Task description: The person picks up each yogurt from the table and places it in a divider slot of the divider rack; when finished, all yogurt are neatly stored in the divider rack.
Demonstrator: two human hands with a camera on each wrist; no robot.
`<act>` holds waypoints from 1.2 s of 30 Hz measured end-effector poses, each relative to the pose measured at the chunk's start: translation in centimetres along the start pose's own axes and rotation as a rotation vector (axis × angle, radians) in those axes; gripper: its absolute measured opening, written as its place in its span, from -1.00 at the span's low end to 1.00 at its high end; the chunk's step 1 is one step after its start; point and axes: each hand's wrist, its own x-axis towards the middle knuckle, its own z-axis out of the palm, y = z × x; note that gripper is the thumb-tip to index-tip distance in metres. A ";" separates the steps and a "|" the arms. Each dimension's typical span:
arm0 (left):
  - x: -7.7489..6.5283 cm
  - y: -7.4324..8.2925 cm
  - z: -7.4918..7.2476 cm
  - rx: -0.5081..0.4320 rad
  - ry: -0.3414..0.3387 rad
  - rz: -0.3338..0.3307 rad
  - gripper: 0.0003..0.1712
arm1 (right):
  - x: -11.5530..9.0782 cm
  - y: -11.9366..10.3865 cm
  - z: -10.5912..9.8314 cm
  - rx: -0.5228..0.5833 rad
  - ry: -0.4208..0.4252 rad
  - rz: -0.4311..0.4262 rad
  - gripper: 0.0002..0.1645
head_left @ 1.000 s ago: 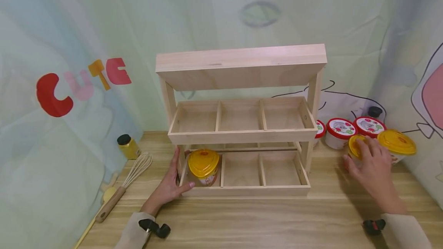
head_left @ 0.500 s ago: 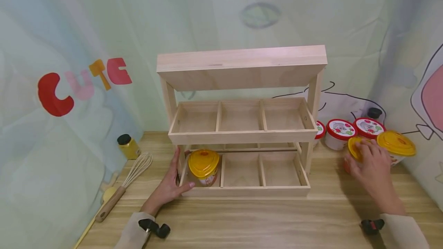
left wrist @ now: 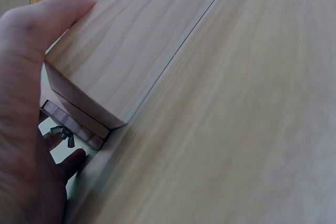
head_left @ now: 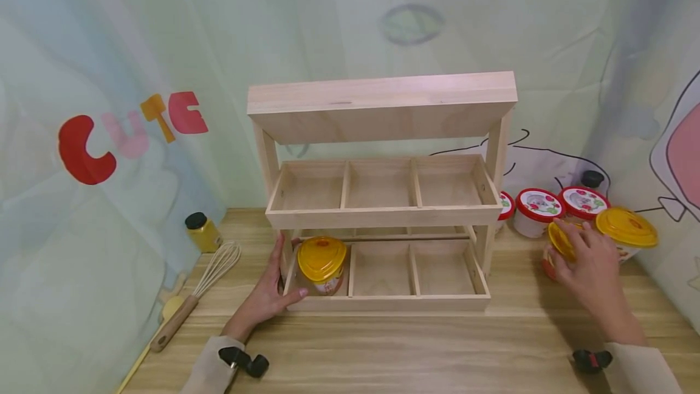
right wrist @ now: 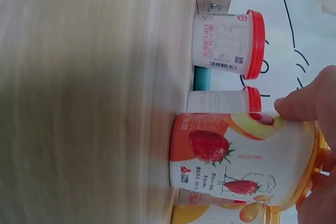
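My right hand (head_left: 589, 263) grips a cup-shaped tub (right wrist: 226, 156) with a yellow lid, printed with strawberries and other fruit. In the right wrist view the thumb presses its side near the lid, and the other fingers lie over the lid. The tub looks slightly tilted. My left hand (head_left: 265, 293) holds the left front corner of a wooden tiered rack (head_left: 383, 304), thumb at the front board and fingers along the side. A second yellow-lidded tub (head_left: 321, 260) sits in the left compartment of the rack's lower tray.
Red-lidded tubs (head_left: 538, 205) and a larger yellow-lidded tub (head_left: 626, 230) crowd the back right, with a black-capped container (head_left: 592, 179) behind. On the left lie a whisk (head_left: 191, 303) and a yellow jar (head_left: 204, 235). The rack's upper tray (head_left: 377, 217) has three compartments.
The tub in my right hand has shifted slightly toward me and its lid has tipped. My left hand stays at the rack's corner.
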 end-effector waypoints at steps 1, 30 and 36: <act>0.0 0.0 0.0 0.002 0.002 0.009 0.57 | -0.1 -0.1 0.0 -0.001 -0.011 0.011 -0.26; 0.0 -0.3 -0.1 0.036 0.003 0.030 0.59 | -1.1 -1.5 -0.2 0.124 0.124 -0.080 -0.32; 0.0 -0.4 -0.1 0.034 0.000 0.019 0.59 | -0.9 -2.9 -1.0 0.163 0.151 -0.126 -0.29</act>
